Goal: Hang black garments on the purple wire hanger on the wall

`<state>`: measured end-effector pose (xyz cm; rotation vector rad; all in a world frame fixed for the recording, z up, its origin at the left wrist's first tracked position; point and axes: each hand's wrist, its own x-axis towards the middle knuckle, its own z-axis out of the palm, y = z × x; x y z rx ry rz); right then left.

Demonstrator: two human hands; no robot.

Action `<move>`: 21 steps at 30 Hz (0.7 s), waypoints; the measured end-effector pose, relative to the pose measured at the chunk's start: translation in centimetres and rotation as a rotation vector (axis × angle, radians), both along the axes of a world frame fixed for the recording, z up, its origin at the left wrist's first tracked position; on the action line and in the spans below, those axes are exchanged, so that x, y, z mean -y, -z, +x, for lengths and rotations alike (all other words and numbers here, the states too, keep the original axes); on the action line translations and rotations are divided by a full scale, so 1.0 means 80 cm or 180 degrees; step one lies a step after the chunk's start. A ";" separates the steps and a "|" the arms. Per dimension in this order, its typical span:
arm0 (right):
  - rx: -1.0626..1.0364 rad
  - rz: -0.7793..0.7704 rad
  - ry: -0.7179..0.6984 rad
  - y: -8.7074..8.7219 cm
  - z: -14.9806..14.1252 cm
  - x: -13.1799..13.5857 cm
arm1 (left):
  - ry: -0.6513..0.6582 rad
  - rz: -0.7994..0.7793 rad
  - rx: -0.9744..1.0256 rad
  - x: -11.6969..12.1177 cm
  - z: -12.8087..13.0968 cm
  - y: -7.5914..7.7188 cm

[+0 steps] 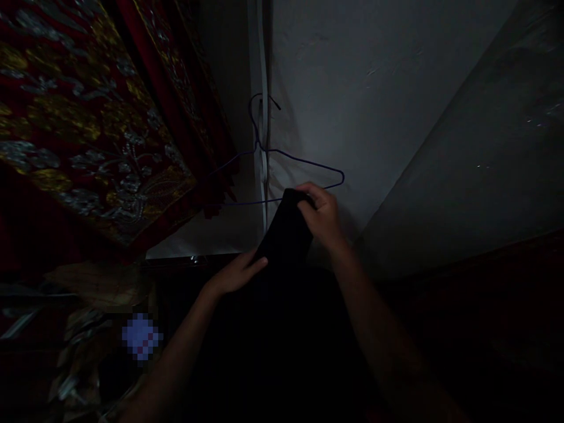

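Because the dark cloth (293, 226) hangs loose below its pinched top end, its weight could drag it down if the right hand (325, 216) eases off. That hand's grip pinches the upper right corner between thumb and fingers, so the cloth lies below and left of it, against the lower bar of the wire hanger (304, 160); whether it passes behind the bar, I cannot tell. The left hand (234, 275) rests at the cloth's left edge, thumb over the front, its hidden fingers leaving the pressure unclear. An uneven pull could swing the hanger on its hook, beside the pale cord (265, 117), or bring it against the red embroidered fabric (94, 126) at left.
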<state>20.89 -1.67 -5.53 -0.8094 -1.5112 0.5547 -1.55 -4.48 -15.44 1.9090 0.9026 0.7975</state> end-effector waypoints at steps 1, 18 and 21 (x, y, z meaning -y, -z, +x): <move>-0.0078 0.0019 0.0107 -0.005 0.002 -0.012 | 0.0099 -0.0028 -0.0166 -0.001 -0.005 0.001; 0.1379 -0.0584 0.0983 -0.022 0.041 -0.036 | -0.1446 0.0665 -0.1024 -0.028 -0.136 -0.094; 0.1260 -0.0768 0.0898 -0.016 0.035 -0.034 | -0.1663 0.0937 -0.0890 -0.032 -0.125 -0.119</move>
